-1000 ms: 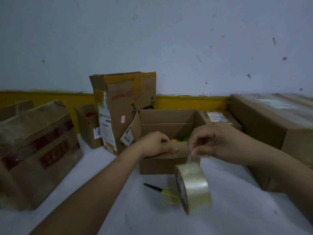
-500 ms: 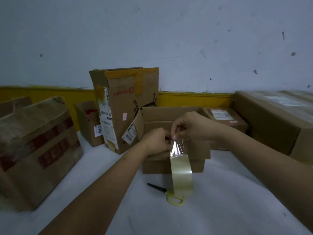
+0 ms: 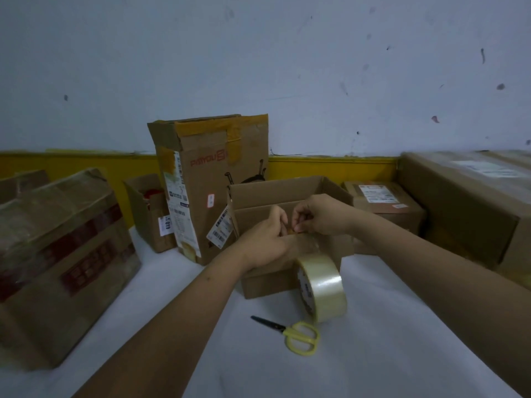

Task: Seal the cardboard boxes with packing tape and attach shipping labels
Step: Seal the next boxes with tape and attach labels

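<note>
Tape roll (image 3: 321, 285) beside open box (image 3: 287, 191)

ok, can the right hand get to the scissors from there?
Probably yes, once freed: the scissors lie bare on the white surface in front of the box, nothing over them. But the right hand is pinching the tape end, tape roll hanging.

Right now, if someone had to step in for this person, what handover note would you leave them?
Left hand holds the near flap of the open box. Right hand pinches the free tape end at that flap; the tape roll hangs below it, in front of the box. Scissors lie on the white table, near side. Done: tape end pulled out. Left: close flaps, run and cut tape, attach label.
</note>
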Demonstrator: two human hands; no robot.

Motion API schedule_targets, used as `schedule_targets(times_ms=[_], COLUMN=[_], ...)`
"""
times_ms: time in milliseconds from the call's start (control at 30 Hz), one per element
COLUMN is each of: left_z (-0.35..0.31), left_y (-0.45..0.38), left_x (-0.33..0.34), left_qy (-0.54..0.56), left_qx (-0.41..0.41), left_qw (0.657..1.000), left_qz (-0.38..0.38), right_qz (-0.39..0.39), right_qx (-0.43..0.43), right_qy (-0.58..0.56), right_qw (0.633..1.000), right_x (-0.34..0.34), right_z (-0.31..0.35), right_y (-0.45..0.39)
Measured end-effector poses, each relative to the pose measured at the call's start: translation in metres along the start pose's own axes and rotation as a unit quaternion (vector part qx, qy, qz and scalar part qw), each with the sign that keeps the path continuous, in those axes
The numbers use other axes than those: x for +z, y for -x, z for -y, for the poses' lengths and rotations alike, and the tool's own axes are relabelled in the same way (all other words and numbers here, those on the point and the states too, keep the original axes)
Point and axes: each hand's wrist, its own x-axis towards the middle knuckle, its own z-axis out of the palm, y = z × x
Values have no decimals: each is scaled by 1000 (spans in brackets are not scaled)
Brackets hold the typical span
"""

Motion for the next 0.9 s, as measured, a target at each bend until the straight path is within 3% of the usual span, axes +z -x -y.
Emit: schedule_targets(times_ms=[300, 633, 700, 833, 900], left_z=[4, 8, 9, 8, 2], left_y=[-4, -15, -18, -23, -27], left_x=[8, 17, 19, 20, 14], left_qy=[-95, -185, -208, -234, -226], left_qx=[23, -13, -16, -43, -61], left_qw=[994, 978, 973, 967, 971], left_qz=[-58, -95, -97, -85, -47], right_qz=[-1, 16, -47, -314, -288], right_qx=[6, 56, 73, 117, 181], right_qy=[-88, -29, 11, 12, -30], right_qw=[996, 998, 996, 942, 940], right_x=[4, 17, 19, 26, 36], right_z=[-3, -9, -7, 7, 10], right_y=[-11, -20, -18, 23, 51])
